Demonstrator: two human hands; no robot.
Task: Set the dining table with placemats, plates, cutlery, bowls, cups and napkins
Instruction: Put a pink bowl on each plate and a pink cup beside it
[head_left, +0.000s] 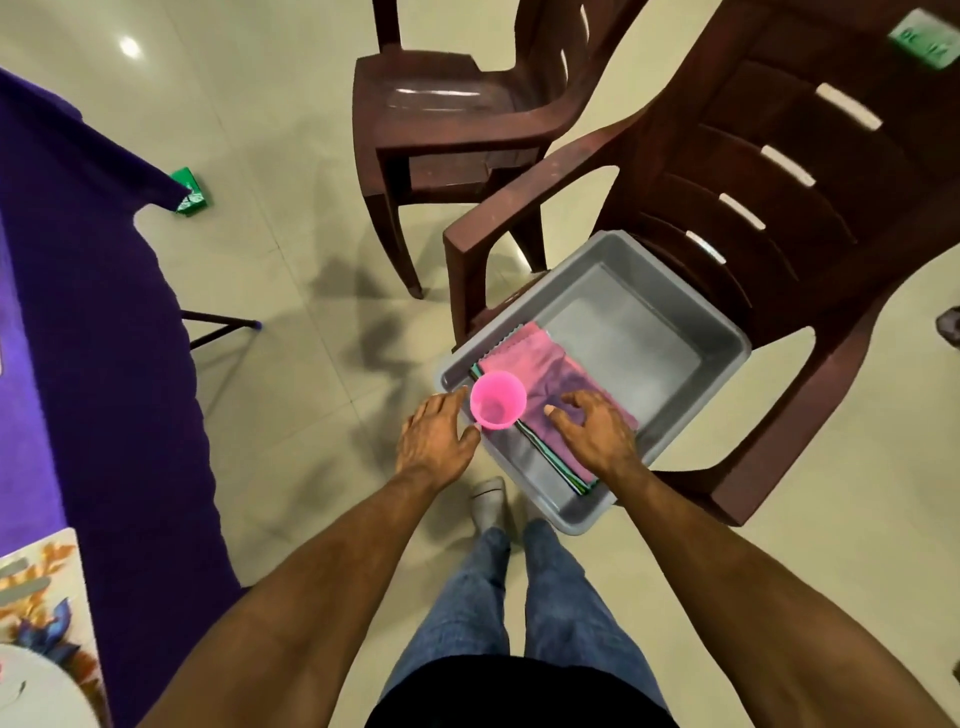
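Nearest me, at the lower left, a floral placemat (44, 592) and the rim of a plate (31, 686) already lie on the purple-covered counter (93, 322). Both my arms reach forward and down to the grey tub (670, 332) standing on the near brown chair (779, 171). My left hand (436, 441) sits just outside the tub's corner, its grip around the pink cup (497, 399), though how firmly I cannot tell. The cup looks light, stiff plastic, best held round its wall. My right hand (592, 431) rests with spread fingers on the folded napkins (540, 364): soft, limp cloth, best pinched at an edge. Beyond stands a second chair (441, 104).
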